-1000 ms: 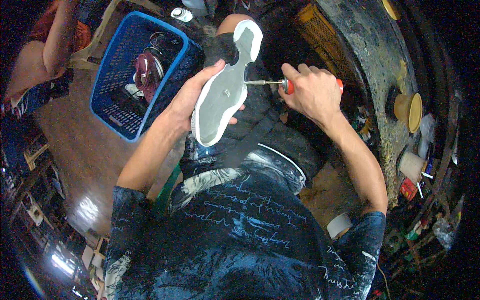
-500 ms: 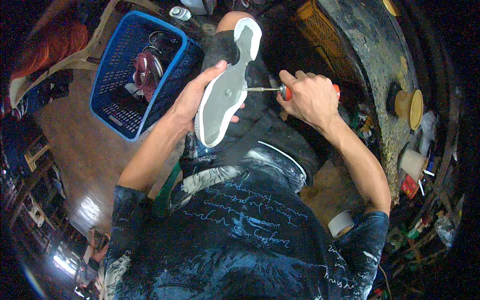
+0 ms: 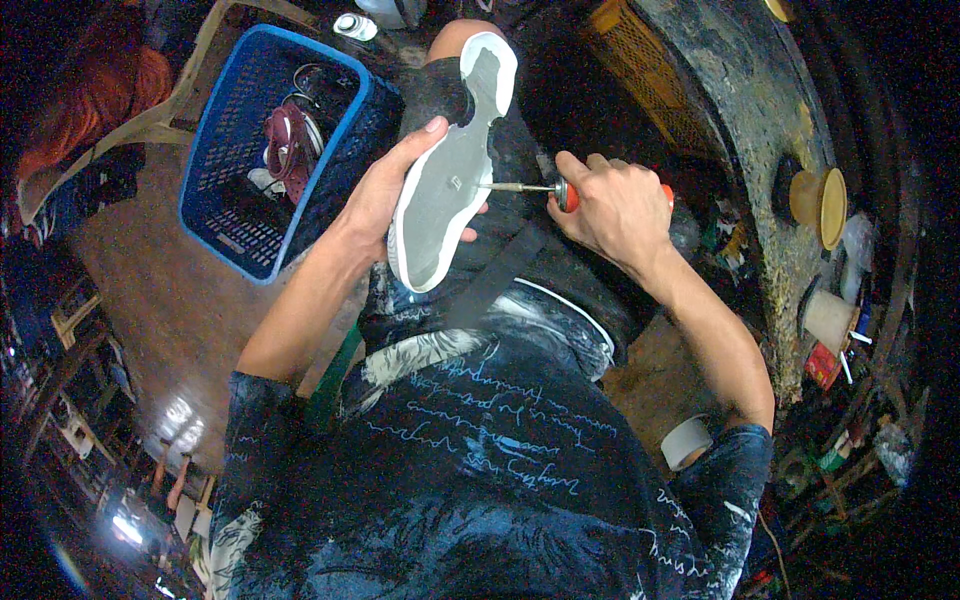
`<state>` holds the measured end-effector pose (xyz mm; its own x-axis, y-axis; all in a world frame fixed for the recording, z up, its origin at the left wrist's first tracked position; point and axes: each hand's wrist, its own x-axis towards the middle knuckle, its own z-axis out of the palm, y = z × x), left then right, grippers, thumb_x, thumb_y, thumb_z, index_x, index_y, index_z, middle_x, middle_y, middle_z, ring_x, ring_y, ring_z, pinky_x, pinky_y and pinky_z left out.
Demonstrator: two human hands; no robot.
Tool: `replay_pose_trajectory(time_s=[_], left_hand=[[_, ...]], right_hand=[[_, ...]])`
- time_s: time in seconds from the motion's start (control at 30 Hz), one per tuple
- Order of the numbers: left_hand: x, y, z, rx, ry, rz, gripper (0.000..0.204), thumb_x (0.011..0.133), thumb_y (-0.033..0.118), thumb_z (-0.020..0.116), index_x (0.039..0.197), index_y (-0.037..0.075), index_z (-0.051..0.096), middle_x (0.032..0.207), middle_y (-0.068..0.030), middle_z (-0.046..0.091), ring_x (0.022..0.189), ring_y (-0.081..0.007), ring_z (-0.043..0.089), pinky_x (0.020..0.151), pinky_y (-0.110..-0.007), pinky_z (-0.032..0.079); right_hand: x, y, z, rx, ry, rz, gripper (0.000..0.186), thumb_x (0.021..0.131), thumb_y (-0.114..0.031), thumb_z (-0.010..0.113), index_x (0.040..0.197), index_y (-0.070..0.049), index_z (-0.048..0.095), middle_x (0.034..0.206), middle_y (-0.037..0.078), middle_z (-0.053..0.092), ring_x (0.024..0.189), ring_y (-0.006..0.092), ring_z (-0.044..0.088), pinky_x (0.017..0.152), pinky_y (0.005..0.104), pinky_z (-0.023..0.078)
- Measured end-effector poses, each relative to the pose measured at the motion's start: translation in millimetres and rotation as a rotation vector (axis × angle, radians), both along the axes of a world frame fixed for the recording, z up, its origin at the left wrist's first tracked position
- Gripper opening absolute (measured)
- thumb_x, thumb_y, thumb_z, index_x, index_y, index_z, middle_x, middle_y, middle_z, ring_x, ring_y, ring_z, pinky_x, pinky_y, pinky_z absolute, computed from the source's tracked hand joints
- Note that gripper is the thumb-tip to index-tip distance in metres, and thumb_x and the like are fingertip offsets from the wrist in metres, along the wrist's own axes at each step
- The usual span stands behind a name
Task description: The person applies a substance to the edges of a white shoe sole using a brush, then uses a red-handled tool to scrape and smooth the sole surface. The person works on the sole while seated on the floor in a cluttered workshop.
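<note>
A grey shoe sole with a white rim (image 3: 432, 215) is tilted up over my lap, its flat grey face toward me. My left hand (image 3: 385, 195) grips it by the left edge, thumb along the rim, fingertips showing past the right edge. In my right hand (image 3: 618, 212) is a red-handled awl (image 3: 525, 187), its thin metal shaft pointing left. The tip reaches over the sole's right edge near the middle; whether it presses into the material I cannot tell. Most of the handle is hidden inside my fist.
To the left stands a blue plastic basket (image 3: 188, 190) with a maroon shoe (image 3: 288, 150) inside. A dark, worn bench (image 3: 745, 130) curves along the right, bearing a yellow spool (image 3: 830, 210). Beside my right elbow lies a tape roll (image 3: 688, 443). A small white-capped bottle (image 3: 355, 27) stands beyond the basket.
The awl's tip has shifted slightly left, from the sole's right edge onto its grey face. My right hand has moved a little left and down; the left keeps its hold.
</note>
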<state>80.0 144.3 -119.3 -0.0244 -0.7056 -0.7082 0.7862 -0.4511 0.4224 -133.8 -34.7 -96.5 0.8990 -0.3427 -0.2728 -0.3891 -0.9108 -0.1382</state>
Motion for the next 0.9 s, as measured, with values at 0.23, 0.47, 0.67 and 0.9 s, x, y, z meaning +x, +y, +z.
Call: replay_pose_trajectory(time_s=[0.23,0.47,0.67,0.9], left_hand=[[0.0,0.7,0.2,-0.004,-0.013,0.011,0.071,0.106,0.064,0.054,0.140,0.003,0.064,0.123,-0.0220,0.074,0.102,-0.0368,0.077,0.078,-0.054,0.068],[-3.8,-2.2,9.0,0.017,-0.053,0.031,0.073,0.105,0.065,0.056,0.140,0.001,0.062,0.117,-0.0204,0.071,0.099,-0.0316,0.074,0.074,-0.049,0.068],[-2.7,-3.1,10.1,-0.006,-0.069,0.028,0.072,0.106,0.064,0.054,0.140,0.001,0.062,0.121,-0.0201,0.072,0.104,-0.0304,0.074,0.075,-0.046,0.069],[-6.3,-4.8,11.6,-0.017,-0.144,0.008,0.078,0.106,0.068,0.052,0.144,0.001,0.060,0.126,-0.0192,0.071,0.106,-0.0281,0.073,0.084,-0.043,0.066]], right_hand=[[-6.8,11.7,-1.0,0.007,-0.040,-0.026,0.036,0.086,-0.040,0.082,0.102,-0.012,0.066,0.083,0.014,0.071,0.075,0.0342,0.076,0.064,0.0486,0.061],[-12.5,23.2,0.7,0.045,-0.025,-0.051,0.031,0.088,-0.036,0.077,0.102,-0.011,0.066,0.084,0.017,0.073,0.073,0.0351,0.077,0.064,0.0487,0.064],[-15.9,37.6,2.6,0.084,-0.015,-0.089,0.033,0.089,-0.039,0.077,0.102,-0.011,0.066,0.084,0.017,0.074,0.073,0.0353,0.077,0.062,0.0495,0.063],[-16.1,30.3,9.0,0.000,-0.043,-0.177,0.034,0.089,-0.040,0.077,0.104,-0.012,0.066,0.083,0.017,0.074,0.069,0.0348,0.076,0.062,0.0479,0.063]])
